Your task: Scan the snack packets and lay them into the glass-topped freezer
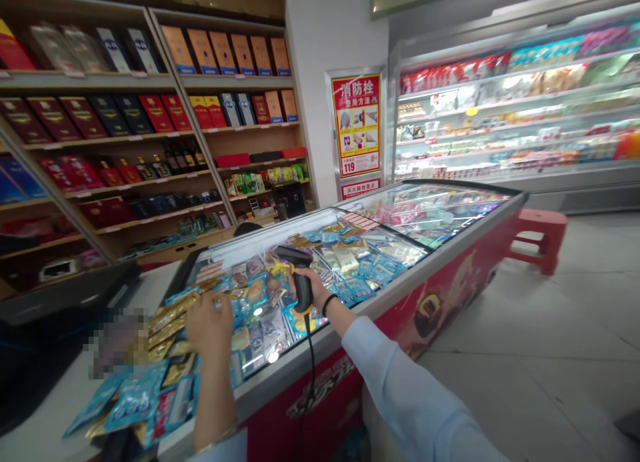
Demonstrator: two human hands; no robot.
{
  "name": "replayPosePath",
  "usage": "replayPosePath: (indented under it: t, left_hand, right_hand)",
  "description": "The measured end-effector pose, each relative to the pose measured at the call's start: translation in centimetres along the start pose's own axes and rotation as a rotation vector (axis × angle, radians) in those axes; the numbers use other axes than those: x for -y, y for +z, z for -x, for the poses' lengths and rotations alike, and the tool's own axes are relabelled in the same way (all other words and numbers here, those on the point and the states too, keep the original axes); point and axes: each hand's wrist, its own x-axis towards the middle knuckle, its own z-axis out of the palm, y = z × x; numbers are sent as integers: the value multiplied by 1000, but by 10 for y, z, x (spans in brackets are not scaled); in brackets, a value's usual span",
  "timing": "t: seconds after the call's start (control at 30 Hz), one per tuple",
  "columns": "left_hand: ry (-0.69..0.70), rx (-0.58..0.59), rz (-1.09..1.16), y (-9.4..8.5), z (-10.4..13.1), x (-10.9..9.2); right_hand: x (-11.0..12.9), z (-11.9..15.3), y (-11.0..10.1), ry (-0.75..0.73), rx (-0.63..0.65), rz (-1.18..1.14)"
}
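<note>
My right hand (319, 290) is wrapped round the grip of a black-and-yellow barcode scanner (303, 294). The scanner's head points left above the freezer's glass lid, and its cord hangs down the front. My left hand (209, 321) is over the pile at the freezer's left end, its fingers curled; what they hold, if anything, is hidden. Beside it lie gold snack packets (167, 319), with blue snack packets (137, 395) nearer to me. More blue and gold packets are spread across the glass lid (263, 355).
The red-fronted chest freezer (420, 315) stretches away to the right, a red plastic stool (537, 239) by its far end. At left is a counter (37, 422) with a dark device. Shelves of boxes (240, 82) and a lit open fridge (515, 115) stand behind.
</note>
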Motion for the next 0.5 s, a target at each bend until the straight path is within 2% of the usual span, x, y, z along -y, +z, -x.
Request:
replayPosePath:
  t: [0.13,0.23,0.37,0.5]
  left_hand:
    - [76,121,94,21,8,-60]
    - [135,196,136,32,9,-97]
    - [201,272,203,51,13,-137]
    - [261,357,249,83,20,-172]
  right_hand:
    - [30,13,-41,-82,-102,31]
    - [53,19,-73,-115,-140,35]
    - [74,26,-115,-153,-206,50]
    - [82,29,-153,-188,-287,67]
